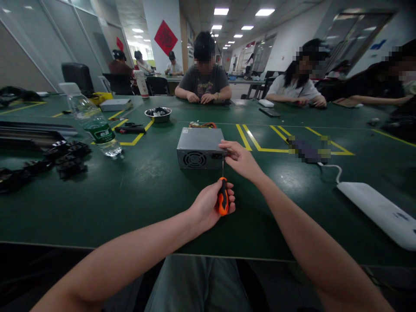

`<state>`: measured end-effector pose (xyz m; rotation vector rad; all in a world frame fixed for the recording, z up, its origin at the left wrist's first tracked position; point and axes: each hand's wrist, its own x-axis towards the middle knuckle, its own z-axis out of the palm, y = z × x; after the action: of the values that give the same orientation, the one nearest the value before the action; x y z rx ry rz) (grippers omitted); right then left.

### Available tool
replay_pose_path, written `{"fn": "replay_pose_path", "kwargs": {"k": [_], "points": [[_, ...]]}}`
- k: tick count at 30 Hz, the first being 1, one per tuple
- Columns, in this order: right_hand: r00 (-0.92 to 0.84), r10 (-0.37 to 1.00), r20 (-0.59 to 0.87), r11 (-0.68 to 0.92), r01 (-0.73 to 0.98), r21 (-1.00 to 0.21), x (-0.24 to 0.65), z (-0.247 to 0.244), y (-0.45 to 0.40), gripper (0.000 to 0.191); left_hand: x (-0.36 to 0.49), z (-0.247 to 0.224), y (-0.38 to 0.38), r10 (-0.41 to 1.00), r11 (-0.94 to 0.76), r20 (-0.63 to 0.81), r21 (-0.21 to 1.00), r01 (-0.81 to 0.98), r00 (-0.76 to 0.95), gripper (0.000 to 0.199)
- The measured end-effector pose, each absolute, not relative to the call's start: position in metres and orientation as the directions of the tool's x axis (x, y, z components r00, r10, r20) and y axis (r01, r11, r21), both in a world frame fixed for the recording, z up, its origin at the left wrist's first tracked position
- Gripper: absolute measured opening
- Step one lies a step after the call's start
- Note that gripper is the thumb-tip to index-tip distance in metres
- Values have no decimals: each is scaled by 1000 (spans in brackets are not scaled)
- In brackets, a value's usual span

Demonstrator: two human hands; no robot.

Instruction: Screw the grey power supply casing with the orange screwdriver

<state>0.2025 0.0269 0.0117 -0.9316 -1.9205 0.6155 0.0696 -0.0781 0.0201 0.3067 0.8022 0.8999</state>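
Observation:
A grey computer power supply unit [202, 139] sits on the green table, its fan grille and power socket facing me. My left hand [208, 203] is wrapped round the orange and black handle of a screwdriver [223, 199]. The thin shaft points away from me, its tip by the right end of the unit's near face; whether it sits in a screw is too small to tell. My right hand [242, 159] is at the unit's right front corner, with fingertips on the top edge and the thumb lower down, near the screwdriver tip. Cables [204, 125] show behind the unit.
A water bottle [97, 123] stands tilted in view at left, near black parts [69, 158]. Beyond are a metal bowl [158, 113] and a dark tool [130, 129]. A white power bank [377, 210] lies right, cabled to a phone [305, 149]. Several people sit across the table.

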Motion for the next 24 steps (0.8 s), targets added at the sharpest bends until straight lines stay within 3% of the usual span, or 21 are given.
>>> {"fn": "replay_pose_path", "kwargs": {"k": [7,14,24], "points": [[-334,796,505,605,389,-695,203,13,26,45,70,23,-80,831,548,-458,576,-607,316,14],[-345,772,534,636,398,-661,202,13,25,43,68,22,-79,808,581,-488,568,-583,330,26],[-351,752,558,658,442,-609,202,11,27,43,67,24,-80,810,579,-468,550,-602,352,27]]}}
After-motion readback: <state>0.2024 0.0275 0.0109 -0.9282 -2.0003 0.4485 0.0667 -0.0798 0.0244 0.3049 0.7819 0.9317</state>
